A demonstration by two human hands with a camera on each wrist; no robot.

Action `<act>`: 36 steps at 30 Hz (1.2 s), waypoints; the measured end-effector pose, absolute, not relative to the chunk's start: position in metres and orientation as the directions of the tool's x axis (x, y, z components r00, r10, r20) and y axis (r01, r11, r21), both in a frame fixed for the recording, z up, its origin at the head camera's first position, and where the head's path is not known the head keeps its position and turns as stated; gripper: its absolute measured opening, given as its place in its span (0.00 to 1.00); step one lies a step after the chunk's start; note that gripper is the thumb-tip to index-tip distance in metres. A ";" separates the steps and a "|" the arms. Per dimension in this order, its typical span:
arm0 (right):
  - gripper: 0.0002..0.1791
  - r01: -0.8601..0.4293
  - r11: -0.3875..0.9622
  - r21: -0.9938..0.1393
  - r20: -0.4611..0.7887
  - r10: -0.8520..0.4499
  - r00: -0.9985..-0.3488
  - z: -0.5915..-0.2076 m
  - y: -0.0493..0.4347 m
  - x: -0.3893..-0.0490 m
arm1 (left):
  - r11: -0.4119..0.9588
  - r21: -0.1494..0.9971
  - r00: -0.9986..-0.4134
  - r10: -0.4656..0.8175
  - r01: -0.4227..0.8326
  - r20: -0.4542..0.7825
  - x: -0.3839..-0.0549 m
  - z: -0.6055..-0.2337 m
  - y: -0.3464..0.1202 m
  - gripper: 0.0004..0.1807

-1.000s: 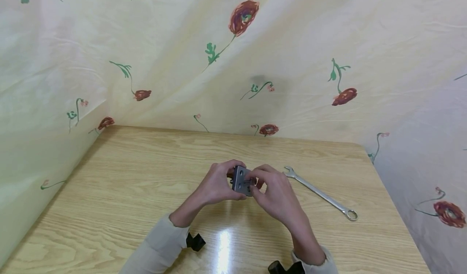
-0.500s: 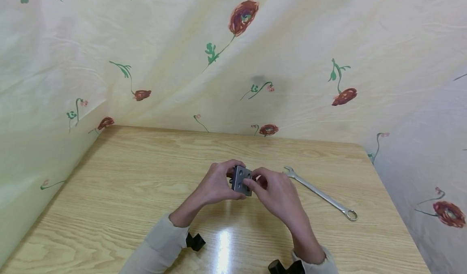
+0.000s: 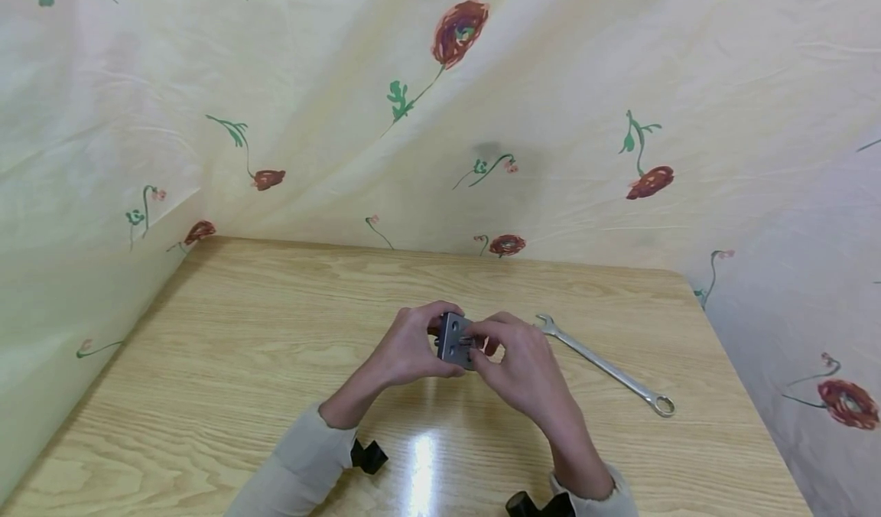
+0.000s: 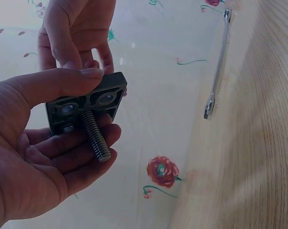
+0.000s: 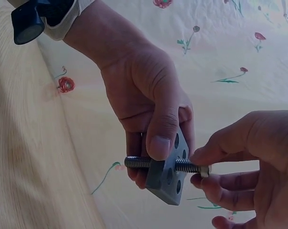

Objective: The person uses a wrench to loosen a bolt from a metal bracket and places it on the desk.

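Note:
My left hand (image 3: 413,345) grips a grey plate with holes (image 3: 452,341) by its edges, thumb on one side and fingers on the other. Through the plate's middle runs a threaded bolt (image 5: 186,166). Its free threaded end juts out on the left hand's palm side, as the left wrist view shows. On the opposite face, my right hand (image 3: 512,352) pinches the head end of the bolt between thumb and forefinger. Both hands hold these parts above the wooden table (image 3: 275,310).
A combination wrench (image 3: 606,364) lies on the table to the right of my hands. Flower-patterned cloth (image 3: 330,119) hangs behind the table and along both sides. Each sleeve cuff carries a black wrist camera (image 3: 369,456).
Half a second ago my right fingers were drawn back with the thumb over the plate's face; now they are spread around the bolt's end again. My left hand and the plate stay put.

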State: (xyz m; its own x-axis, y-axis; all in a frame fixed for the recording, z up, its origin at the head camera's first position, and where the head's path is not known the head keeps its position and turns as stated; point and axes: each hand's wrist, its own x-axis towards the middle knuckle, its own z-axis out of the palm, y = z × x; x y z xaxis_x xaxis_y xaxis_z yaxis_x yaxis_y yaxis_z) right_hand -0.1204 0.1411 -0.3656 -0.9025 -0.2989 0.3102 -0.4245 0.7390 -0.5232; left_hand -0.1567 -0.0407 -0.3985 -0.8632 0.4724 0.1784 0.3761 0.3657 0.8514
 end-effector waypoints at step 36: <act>0.09 -0.440 0.718 -0.539 0.289 -0.333 -0.897 -0.365 0.146 -0.123 | 0.360 0.847 -0.859 0.473 0.392 0.197 -0.158 -0.401 -0.040 0.33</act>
